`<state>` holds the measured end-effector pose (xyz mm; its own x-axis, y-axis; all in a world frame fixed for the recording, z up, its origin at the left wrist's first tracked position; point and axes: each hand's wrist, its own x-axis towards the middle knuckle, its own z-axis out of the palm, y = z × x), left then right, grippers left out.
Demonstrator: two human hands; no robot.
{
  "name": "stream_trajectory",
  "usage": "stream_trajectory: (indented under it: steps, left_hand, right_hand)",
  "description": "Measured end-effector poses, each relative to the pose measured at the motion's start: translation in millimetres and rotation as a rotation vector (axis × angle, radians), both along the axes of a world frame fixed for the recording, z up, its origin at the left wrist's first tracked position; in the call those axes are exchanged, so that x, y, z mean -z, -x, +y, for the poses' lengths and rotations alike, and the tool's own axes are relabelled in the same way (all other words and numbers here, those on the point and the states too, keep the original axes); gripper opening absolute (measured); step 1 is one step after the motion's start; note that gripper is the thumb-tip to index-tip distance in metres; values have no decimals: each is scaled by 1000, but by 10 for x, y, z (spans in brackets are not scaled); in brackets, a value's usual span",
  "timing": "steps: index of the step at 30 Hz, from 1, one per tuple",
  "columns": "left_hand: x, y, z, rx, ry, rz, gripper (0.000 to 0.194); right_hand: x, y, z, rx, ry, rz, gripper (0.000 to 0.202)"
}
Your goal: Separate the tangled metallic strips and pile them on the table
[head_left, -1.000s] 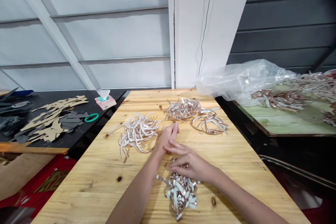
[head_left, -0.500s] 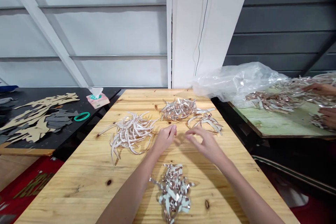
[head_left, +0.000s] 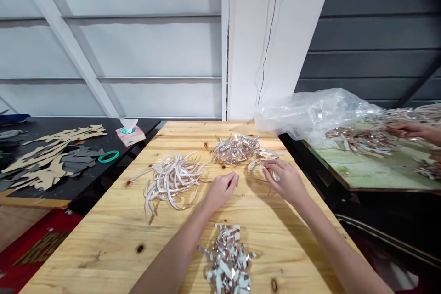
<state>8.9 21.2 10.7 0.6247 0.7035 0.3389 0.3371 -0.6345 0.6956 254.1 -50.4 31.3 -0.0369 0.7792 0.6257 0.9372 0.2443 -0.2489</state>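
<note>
Fingers of your right hand [head_left: 286, 180] have moved from the gap beside your left hand [head_left: 223, 188] to the looped strips [head_left: 255, 165], right of centre, since the earlier frame; they are slightly parted over the loops, and you can't tell whether they grip any. Your left hand sits at centre, fingers closed together, though whether they pinch a strip can't be told.

At left, on the dark table [head_left: 94, 183], a tissue pack [head_left: 131, 136] has a white tissue poking out. The clear plastic bag [head_left: 317, 110] lies at upper right; its contents can't be made out.

Around your hands on the wooden table [head_left: 86, 262] are the pale strip pile [head_left: 175, 179] to the left, the shiny strip pile [head_left: 236, 149] above, and the crinkled bundle [head_left: 229, 262] at lower centre. Another person's hand [head_left: 413, 131] reaches in at right.
</note>
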Motion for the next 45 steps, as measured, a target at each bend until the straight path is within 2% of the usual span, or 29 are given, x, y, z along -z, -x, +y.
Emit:
stream_trajectory:
  steps: [3, 8, 11, 15, 17, 19, 22, 27, 31, 37, 41, 43, 45]
  left_hand:
    - [-8, -5, -13, -9, -3, 18, 38]
    - [10, -22, -26, 4, -25, 52, 39]
    - [33, -36, -20, 13, -38, 90, 37]
    - [-13, -56, -80, -25, -44, 69, 31]
    - [-57, -77, -153, 3, -2, 33, 32]
    - [-84, -110, -232, 73, 46, 6, 35]
    - [-73, -169, -307, 185, 105, -27, 41]
    - [-19, -195, -306, 237, 232, -68, 39]
    - [-10, -183, -305, 257, 268, -102, 34]
    - [-42, -212, -321, 181, 279, -180, 36]
    - [-19, -202, -253, -45, 265, -361, 37]
    - [13, -189, -208, -136, 273, -421, 37]
    - [39, -186, -179, -172, 291, -474, 38]
  right_hand:
    - [88, -46, 4, 32, -99, 63, 26]
    - [236, -165, 59, 48, -145, 195, 27]
    - [213, -116, 33, 35, -256, 239, 26]
    - [117, 131, -74, 34, -348, 418, 24]
    - [85, 292, -134, -33, -238, 596, 26]
    - [75, 449, -177, -153, 0, 796, 34]
    - [91, 635, -193, -298, 234, 900, 39]
    - [106, 741, -157, -349, 303, 1026, 42]
    - [88, 745, -167, -370, 357, 1062, 47]
    - [113, 774, -192, -325, 401, 1167, 54]
    - [121, 744, -209, -347, 559, 1172, 48]
    - [108, 729, -222, -370, 544, 1125, 43]
    - [87, 724, -239, -389, 494, 1098, 40]
